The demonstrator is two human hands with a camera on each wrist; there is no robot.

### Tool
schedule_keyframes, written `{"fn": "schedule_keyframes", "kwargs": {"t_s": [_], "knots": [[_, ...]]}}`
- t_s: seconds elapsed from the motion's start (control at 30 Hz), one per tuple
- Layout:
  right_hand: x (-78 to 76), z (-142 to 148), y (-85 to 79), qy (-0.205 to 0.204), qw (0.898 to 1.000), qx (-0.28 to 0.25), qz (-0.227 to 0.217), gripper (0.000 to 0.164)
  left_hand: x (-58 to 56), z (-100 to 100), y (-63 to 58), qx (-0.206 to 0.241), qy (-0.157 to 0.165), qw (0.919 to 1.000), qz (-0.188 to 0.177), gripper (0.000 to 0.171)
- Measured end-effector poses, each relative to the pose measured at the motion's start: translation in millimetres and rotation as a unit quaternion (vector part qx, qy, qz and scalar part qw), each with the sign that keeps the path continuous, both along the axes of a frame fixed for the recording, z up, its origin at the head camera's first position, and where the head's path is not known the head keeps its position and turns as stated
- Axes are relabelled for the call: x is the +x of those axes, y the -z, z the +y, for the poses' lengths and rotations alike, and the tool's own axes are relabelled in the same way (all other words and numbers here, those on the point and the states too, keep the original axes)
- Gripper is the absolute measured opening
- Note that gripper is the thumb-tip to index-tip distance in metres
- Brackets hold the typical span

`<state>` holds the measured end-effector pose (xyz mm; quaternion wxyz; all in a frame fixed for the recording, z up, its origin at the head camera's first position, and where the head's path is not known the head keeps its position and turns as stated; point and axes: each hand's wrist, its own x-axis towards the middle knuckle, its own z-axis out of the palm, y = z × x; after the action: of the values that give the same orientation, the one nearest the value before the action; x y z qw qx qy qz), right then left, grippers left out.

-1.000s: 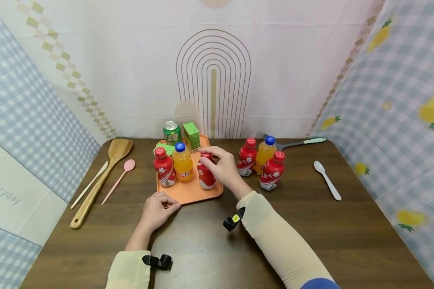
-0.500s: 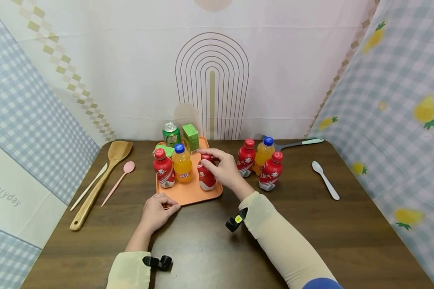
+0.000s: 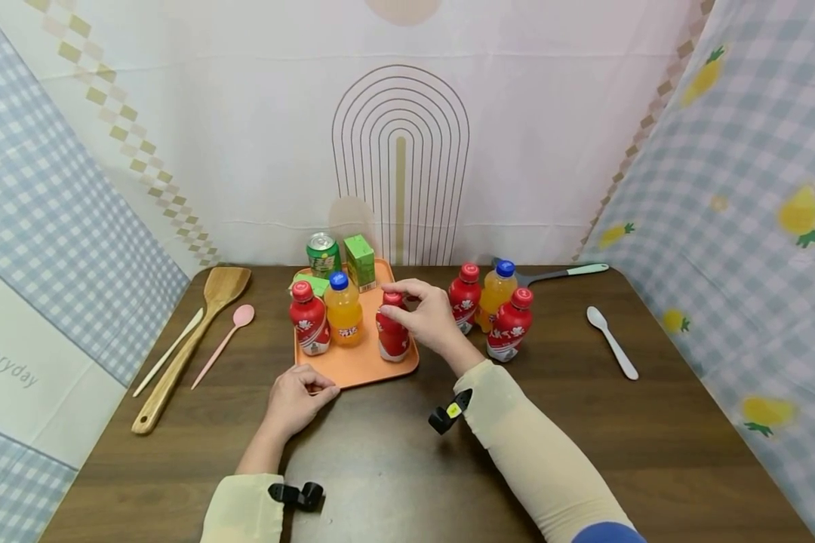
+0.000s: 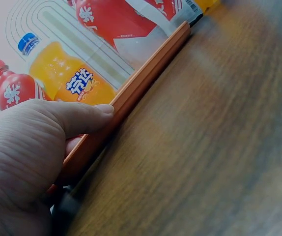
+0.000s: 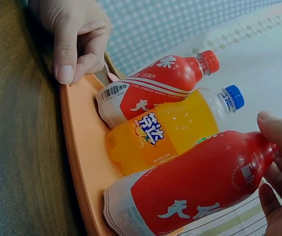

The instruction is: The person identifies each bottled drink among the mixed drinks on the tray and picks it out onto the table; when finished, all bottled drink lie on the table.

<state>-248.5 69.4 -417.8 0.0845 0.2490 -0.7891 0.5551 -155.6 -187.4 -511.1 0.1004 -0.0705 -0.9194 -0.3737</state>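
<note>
Right hand grips red-labelled plastic bottle by the neck

The bottle is upright at the right side of an orange rectangular plastic tray, whose front rim the left hand pinches. To its left stand a blue-capped orange-drink bottle and another red-labelled bottle; behind, a green metal can and upright green carton.

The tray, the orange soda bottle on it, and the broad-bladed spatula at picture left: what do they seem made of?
Tray: probably plastic, fairly matte; even orange colour, smooth moulded-looking rim.
Orange soda bottle: likely clear, glossy plastic; contents show through, highlights on top.
Spatula: apparently smooth wood, judging by its brown, streaky tone.
</note>
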Motion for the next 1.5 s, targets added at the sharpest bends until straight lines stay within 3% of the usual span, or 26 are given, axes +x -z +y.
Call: {"fn": "schedule_keyframes", "kwargs": {"t_s": [0.2, 0.47, 0.63, 0.73, 0.9, 1.2, 1.37, 1.5], "knots": [[0.9, 6, 0.5, -0.006, 1.000, -0.008, -0.016, 0.033, 0.8, 1, -0.5, 0.004, 0.000, 1.0000, 0.003, 0.010], [0.8, 19, -7.5, -0.075, 0.994, 0.012, -0.072, 0.036, 0.5, 1, -0.5, 0.004, -0.002, 1.0000, -0.004, 0.010], [-0.5, 23, -7.6, -0.047, 0.996, 0.015, -0.078, 0.036, 1.6, 0, 0.0, 0.007, -0.001, 1.0000, 0.004, 0.010], [0.7, 23, -4.9, -0.022, 0.998, 0.010, -0.061, 0.036, 2.4, 0, 1.0, 0.005, -0.001, 1.0000, 0.006, 0.010], [6.5, 25, -1.4, 0.028, 1.000, 0.003, 0.007, 0.035, 1.6, 0, 2.4, 0.003, -0.002, 1.0000, 0.003, 0.010], [24.9, 41, -5.8, 0.082, 0.988, -0.021, 0.126, 0.031, -0.4, 1, -0.2, 0.004, 0.003, 1.0000, 0.004, 0.010], [39.7, 55, -8.2, 0.107, 0.982, -0.025, 0.151, 0.030, 0.5, 1, -0.8, 0.008, 0.008, 0.9999, 0.009, 0.010], [61.6, 63, -22.1, 0.125, 0.980, -0.019, 0.154, 0.029, 1.7, 0, -0.6, 0.005, 0.007, 0.9999, 0.009, 0.010]]}}
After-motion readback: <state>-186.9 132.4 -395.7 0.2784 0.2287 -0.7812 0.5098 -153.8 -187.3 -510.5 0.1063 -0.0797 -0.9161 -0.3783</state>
